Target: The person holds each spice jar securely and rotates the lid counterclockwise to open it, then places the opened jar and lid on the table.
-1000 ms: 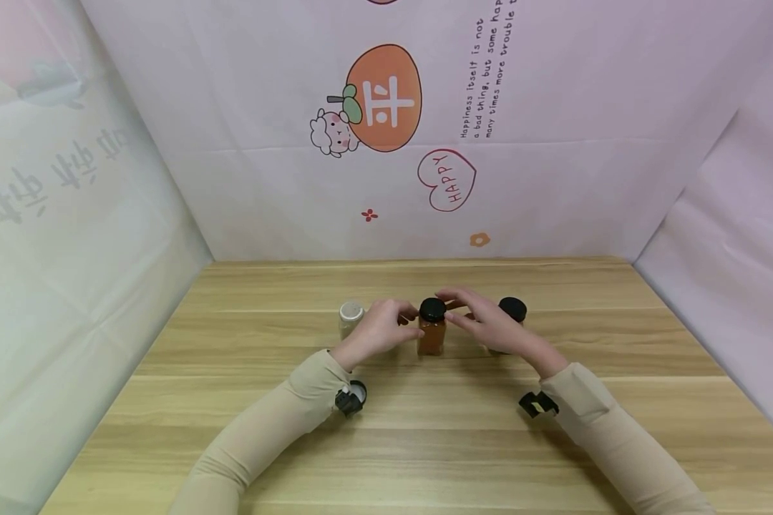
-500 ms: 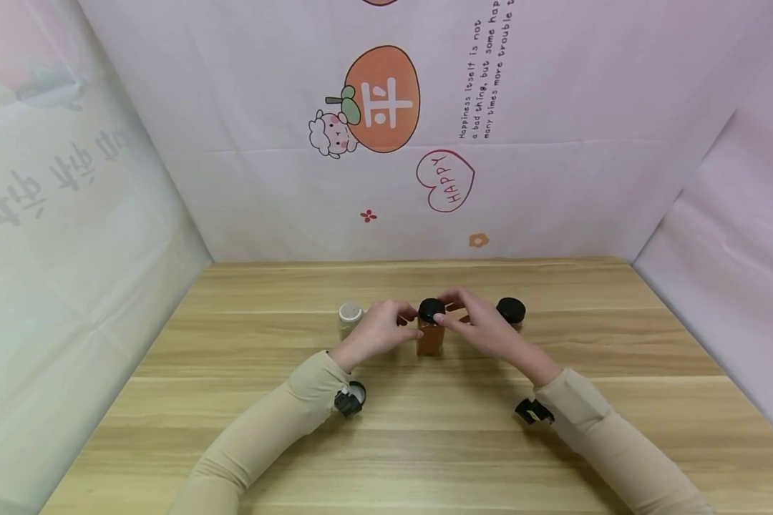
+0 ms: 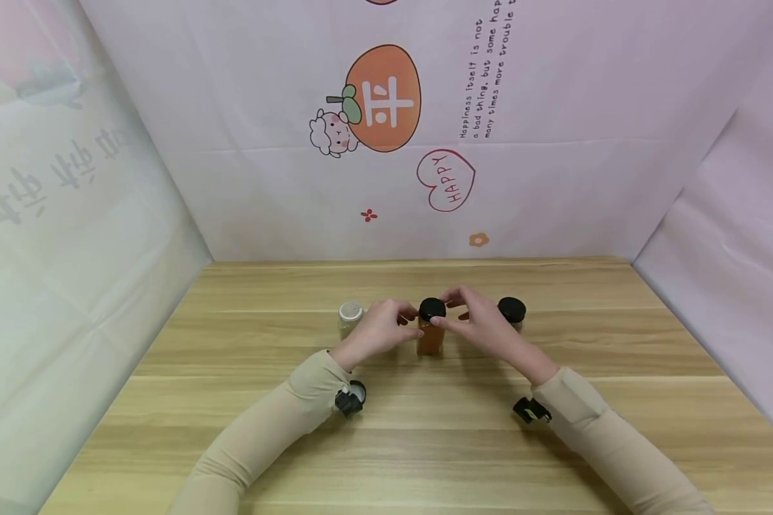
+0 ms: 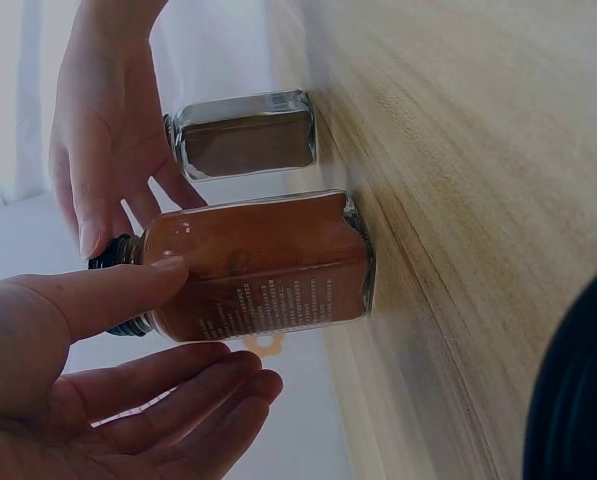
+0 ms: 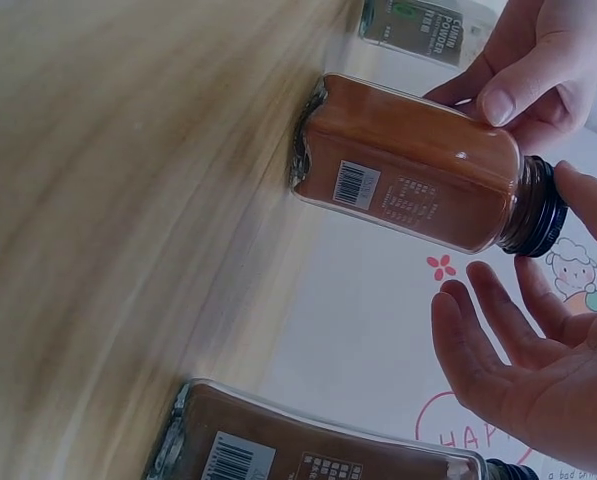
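Observation:
A square glass spice jar (image 3: 430, 342) of reddish-brown powder stands upright on the table, its black screw cap (image 5: 543, 212) on. My left hand (image 3: 380, 327) holds the jar from the left; in the left wrist view its thumb (image 4: 168, 275) lies on the glass below the neck, fingers on the other side. From the right, my right hand (image 3: 483, 325) pinches the cap between thumb and fingertips, its other fingers spread loosely. Behind my left hand stands a jar with a white top (image 3: 351, 312), whose label in the right wrist view reads cumin powder.
A second black-capped jar (image 3: 512, 310) of brown powder stands behind my right hand. On the wooden table (image 3: 425, 458), a loose black cap (image 3: 358, 390) with a white inside lies by my left wrist. A printed white sheet (image 3: 283, 200) hangs behind the table.
My right hand has moved slightly left, and its thumb has come onto the front of the cap. The left hand and the jar stay nearly in place.

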A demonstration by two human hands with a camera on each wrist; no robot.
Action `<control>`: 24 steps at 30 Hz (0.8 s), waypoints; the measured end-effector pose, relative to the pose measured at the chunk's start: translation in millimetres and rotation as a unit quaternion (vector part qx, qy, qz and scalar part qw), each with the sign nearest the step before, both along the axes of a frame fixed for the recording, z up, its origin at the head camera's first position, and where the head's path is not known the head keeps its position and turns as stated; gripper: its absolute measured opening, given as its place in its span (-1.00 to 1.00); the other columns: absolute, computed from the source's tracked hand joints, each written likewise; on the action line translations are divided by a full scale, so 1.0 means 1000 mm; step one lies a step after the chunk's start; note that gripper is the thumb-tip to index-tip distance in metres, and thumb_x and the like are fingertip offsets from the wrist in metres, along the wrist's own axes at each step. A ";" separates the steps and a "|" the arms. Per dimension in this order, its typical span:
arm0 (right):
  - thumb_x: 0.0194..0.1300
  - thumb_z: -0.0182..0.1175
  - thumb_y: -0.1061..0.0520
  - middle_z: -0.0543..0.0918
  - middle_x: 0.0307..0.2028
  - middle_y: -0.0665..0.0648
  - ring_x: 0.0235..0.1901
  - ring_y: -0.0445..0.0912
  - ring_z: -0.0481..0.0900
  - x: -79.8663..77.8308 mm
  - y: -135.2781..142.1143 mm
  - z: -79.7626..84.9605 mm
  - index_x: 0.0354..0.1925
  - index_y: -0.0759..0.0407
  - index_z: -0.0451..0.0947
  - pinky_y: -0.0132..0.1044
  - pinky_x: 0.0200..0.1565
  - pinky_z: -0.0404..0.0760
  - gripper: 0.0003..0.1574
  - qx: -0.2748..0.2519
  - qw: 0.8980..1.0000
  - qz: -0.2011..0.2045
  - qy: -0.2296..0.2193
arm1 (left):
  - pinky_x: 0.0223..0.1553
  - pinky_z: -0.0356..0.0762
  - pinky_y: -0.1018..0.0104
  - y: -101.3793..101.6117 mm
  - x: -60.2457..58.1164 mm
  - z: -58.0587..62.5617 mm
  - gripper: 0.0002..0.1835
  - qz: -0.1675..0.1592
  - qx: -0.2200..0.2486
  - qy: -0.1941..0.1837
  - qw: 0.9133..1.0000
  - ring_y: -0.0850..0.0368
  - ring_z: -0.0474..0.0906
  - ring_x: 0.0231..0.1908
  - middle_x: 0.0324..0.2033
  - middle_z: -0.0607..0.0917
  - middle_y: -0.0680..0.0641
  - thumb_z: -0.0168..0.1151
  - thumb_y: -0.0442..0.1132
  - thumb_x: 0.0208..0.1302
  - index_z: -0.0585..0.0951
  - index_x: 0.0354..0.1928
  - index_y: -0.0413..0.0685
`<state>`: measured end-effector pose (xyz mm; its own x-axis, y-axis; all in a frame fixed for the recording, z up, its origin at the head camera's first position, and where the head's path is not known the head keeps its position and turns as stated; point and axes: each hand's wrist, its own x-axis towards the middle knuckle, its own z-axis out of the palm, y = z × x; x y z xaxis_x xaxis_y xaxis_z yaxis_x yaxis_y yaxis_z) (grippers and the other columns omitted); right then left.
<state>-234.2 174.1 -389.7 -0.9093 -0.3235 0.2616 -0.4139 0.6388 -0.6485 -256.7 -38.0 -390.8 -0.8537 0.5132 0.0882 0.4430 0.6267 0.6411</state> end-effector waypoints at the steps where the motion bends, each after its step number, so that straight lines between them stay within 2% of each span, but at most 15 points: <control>1: 0.21 0.26 -0.14 0.56 -0.03 0.13 0.04 0.11 0.54 0.000 0.000 0.000 0.01 0.14 0.40 0.02 -0.05 0.59 -0.46 0.001 1.000 0.001 0.001 | -0.09 0.58 0.26 0.000 0.000 0.000 -0.66 0.000 0.000 0.000 1.000 0.02 0.62 -0.10 -0.07 0.69 -0.09 0.35 -0.13 0.15 0.66 -0.06 -0.12; 8: 0.22 0.27 -0.09 0.58 -0.02 0.15 0.05 0.10 0.54 -0.001 0.002 0.002 0.03 0.15 0.42 -0.01 -0.05 0.60 -0.48 0.012 1.000 0.011 0.013 | -0.09 0.58 0.26 0.000 0.000 -0.001 -0.66 -0.001 -0.002 0.003 1.000 0.03 0.62 -0.11 -0.08 0.69 -0.09 0.35 -0.12 0.14 0.65 -0.06 -0.12; 24: 0.32 0.17 0.04 0.53 0.11 0.15 0.07 0.09 0.54 -0.004 0.009 0.007 0.16 0.15 0.44 -0.07 -0.06 0.62 -0.53 0.024 0.997 0.069 0.021 | -0.08 0.58 0.22 0.000 0.000 0.000 -0.66 -0.002 -0.001 0.005 1.000 0.02 0.62 -0.10 -0.08 0.69 -0.11 0.36 -0.13 0.14 0.66 -0.07 -0.14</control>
<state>-238.0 183.0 -383.2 -0.8440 -0.4573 0.2802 -0.5261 0.6045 -0.5982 -256.6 -37.7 -390.9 -0.8505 0.5174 0.0951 0.4519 0.6259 0.6356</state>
